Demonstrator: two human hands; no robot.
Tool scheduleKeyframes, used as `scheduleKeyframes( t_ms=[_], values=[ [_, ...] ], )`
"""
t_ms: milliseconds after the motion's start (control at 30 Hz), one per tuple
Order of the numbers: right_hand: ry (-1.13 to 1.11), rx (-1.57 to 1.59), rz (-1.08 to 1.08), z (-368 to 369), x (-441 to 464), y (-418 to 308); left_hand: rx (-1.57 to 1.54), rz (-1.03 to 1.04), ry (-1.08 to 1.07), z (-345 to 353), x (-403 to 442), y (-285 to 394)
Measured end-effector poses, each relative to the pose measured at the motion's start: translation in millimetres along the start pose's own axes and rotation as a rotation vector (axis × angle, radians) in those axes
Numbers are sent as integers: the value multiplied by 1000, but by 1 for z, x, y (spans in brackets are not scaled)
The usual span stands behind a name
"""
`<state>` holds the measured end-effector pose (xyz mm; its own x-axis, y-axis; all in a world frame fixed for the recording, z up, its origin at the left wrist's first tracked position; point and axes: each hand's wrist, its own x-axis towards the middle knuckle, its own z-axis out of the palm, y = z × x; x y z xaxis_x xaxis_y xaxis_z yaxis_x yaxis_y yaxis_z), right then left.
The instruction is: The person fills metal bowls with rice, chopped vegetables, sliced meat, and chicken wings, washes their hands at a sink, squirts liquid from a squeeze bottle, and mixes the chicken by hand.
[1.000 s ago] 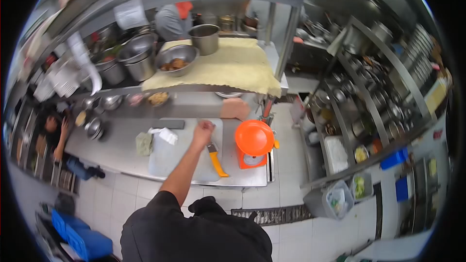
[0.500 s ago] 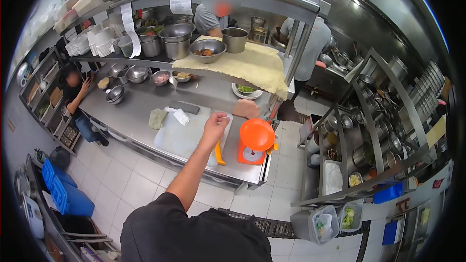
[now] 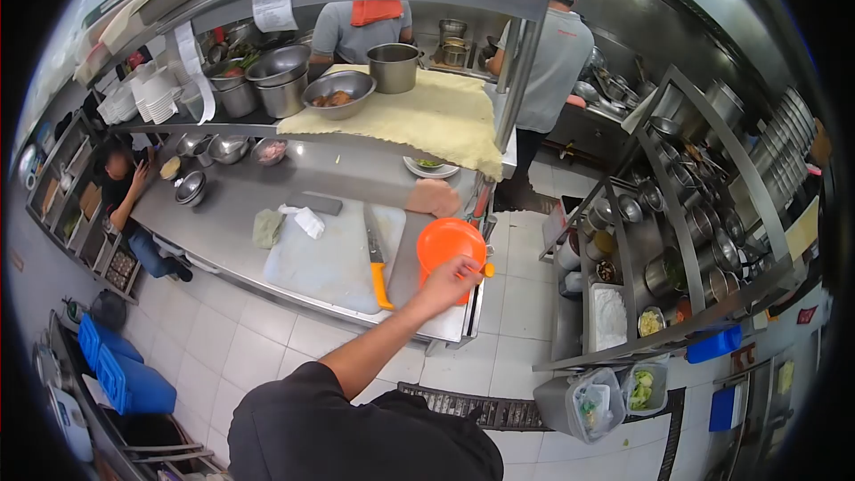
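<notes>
1. The left hand (image 3: pixel 455 280), right of centre in the frame, is at the near side of the orange kitchen scale (image 3: pixel 448 242), with its fingers partly bent. I cannot tell whether they grip something or touch the pan. The right hand is not visible.
2. The scale stands at the right end of the bench (image 3: pixel 267 180). In my judgement, a careless push of the fingers could tilt the pan, or slide the scale over the nearby edge.
3. Its pan is round, shallow and bright orange; the hand covers most of the body below, and the dial is hidden.
4. Left of it, a knife (image 3: pixel 378 276) lies on the white cutting board (image 3: pixel 325 260), its yellow-orange handle towards the near edge. If the forearm (image 3: pixel 378 349) catches this handle, the knife could fall.
</notes>
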<state>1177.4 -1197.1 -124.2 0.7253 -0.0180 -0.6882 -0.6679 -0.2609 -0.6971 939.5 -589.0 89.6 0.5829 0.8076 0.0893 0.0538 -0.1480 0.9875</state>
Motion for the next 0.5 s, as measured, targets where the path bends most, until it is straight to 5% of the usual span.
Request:
scheduleKeyframes(
  t_ms=[267,500],
  values=[
    [35,53,-1,-49,32,0,51,130,-522,152,-31,22],
    [119,176,24,-165,80,31,77,58,-717,301,-90,34]
  ],
)
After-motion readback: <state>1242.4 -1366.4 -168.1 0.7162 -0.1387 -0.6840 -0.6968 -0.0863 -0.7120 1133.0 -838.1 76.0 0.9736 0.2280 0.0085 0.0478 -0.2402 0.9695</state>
